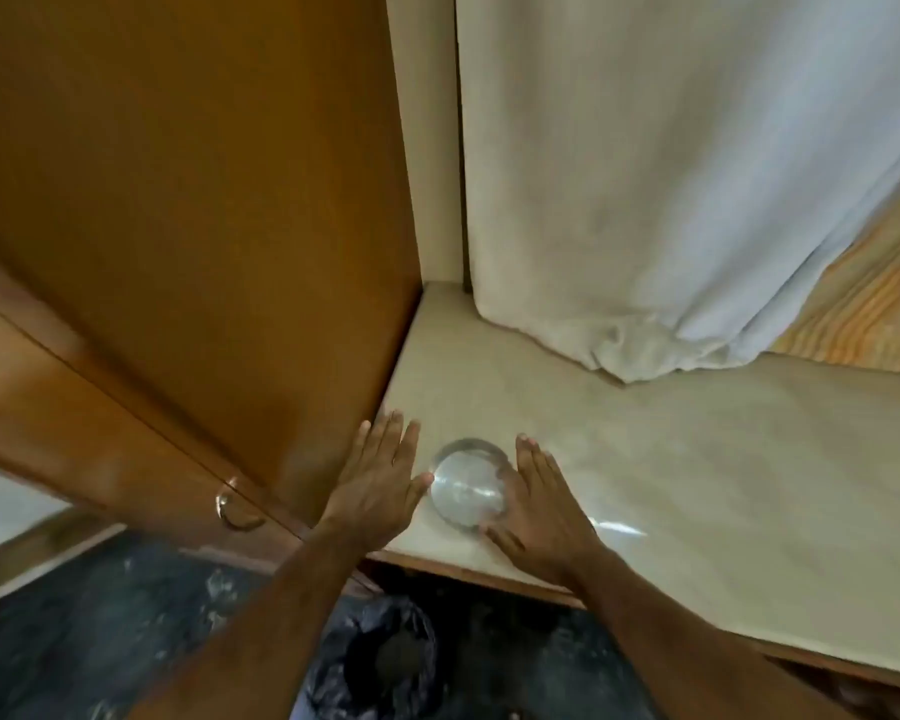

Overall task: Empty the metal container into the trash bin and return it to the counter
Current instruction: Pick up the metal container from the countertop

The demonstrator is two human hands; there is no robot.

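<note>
A shiny round metal container (pixel 468 483) sits on the pale counter (pixel 697 459) close to its front left corner. My left hand (pixel 380 480) lies flat beside it on the left, fingers spread, thumb touching its rim. My right hand (pixel 536 504) is flat on its right side, fingers straight, thumb against the lower rim. Neither hand is closed around it. Below the counter edge, on the dark floor, stands a trash bin (pixel 385 662) lined with a black bag, partly hidden by my left forearm.
A brown wooden cabinet door (pixel 178 226) with a metal handle (pixel 235 509) stands right beside the counter on the left. A white curtain (pixel 671 174) hangs down onto the counter's back. A wood-grain panel (pixel 863 304) shows at the right.
</note>
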